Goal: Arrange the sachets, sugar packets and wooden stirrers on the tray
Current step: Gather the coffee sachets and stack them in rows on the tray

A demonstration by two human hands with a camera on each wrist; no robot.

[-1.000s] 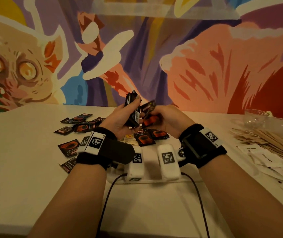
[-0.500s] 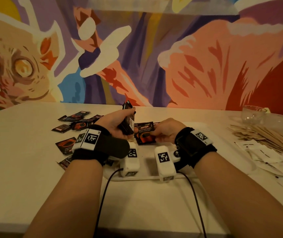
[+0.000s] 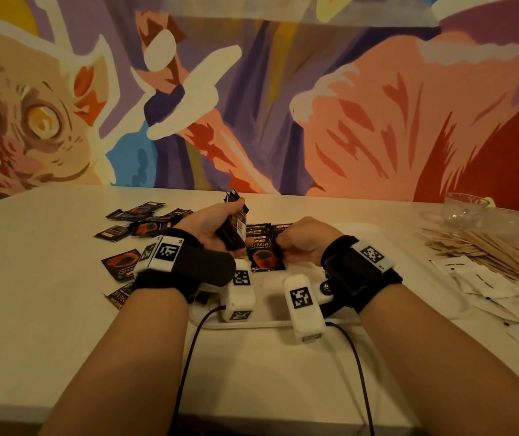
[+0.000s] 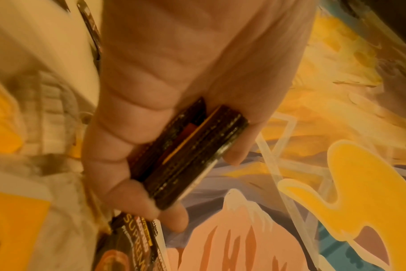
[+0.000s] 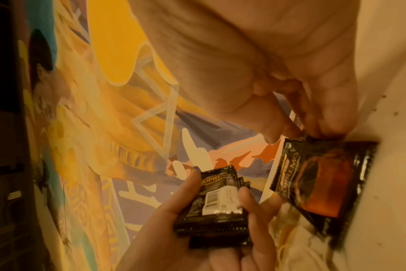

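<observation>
Tray at centre of surface, sachets scattered to its left, stirrers and sugar packets right, glass cup behind stirrers.

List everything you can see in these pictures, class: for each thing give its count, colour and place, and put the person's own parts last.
Stack of sachets: several, black, held upright in the left hand's grip.
Sachets on tray: at least two, black with an orange cup picture, lying flat.
Loose sachets: several, black and orange, table left of the tray.
Tray: one, white, centre of the table.
Wooden stirrers: a pile, pale wood, table at right.
Sugar packets: many, white, right, beside the stirrers.
Glass cup: one, clear, far right.
Table: one, white.
Mural: multicoloured, back wall.
Left hand: holds the stack.
Right hand: pinches a tray sachet's edge.
</observation>
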